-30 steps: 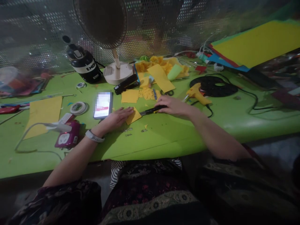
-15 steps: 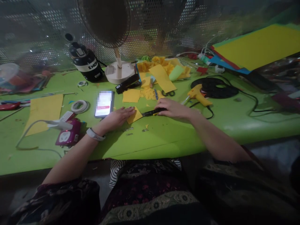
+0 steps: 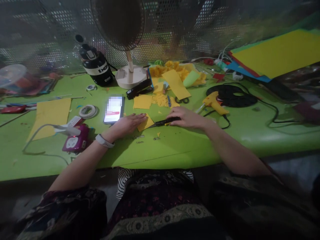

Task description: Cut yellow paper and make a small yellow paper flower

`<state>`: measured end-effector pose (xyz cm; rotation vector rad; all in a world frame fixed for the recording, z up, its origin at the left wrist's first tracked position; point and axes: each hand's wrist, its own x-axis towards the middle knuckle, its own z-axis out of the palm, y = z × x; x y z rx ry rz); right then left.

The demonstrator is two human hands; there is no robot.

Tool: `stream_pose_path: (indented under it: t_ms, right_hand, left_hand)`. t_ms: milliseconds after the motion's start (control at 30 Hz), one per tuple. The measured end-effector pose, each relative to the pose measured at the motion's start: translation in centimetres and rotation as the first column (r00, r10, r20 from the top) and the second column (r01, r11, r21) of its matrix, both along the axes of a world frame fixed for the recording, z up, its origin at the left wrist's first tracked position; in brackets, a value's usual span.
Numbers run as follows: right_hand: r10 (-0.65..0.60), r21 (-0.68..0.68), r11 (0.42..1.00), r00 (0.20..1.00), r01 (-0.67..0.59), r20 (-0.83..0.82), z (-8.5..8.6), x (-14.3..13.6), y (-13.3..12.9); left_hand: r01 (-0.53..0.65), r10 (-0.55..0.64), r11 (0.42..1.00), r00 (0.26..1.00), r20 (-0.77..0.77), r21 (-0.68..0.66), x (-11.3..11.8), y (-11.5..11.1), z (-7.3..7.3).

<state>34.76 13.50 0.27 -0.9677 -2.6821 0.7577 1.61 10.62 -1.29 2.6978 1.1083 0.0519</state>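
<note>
Midway, seemingly: left hand (image 3: 128, 124) flat on yellow paper (image 3: 145, 122), right hand (image 3: 187, 118) closed around a cutter (image 3: 167, 121) (cut unfinished).

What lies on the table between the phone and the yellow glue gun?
In the head view, between the phone and the glue gun lie yellow paper pieces, paper scraps and scissors.

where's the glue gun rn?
Head view: the yellow glue gun lies on the green table, just beyond the right hand, beside the coiled black cable.
</note>
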Motion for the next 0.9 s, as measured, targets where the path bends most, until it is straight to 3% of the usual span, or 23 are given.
stream_pose_path:
  t_ms: [900]
  right_hand:
    - [0.109,0.094,0.990,0.994,-0.106,-0.031,0.0,-2.9,-1.5]
  left_hand:
    - [-0.013,0.013,1.000,0.997,0.080,0.002,-0.1,0.1,-0.7]
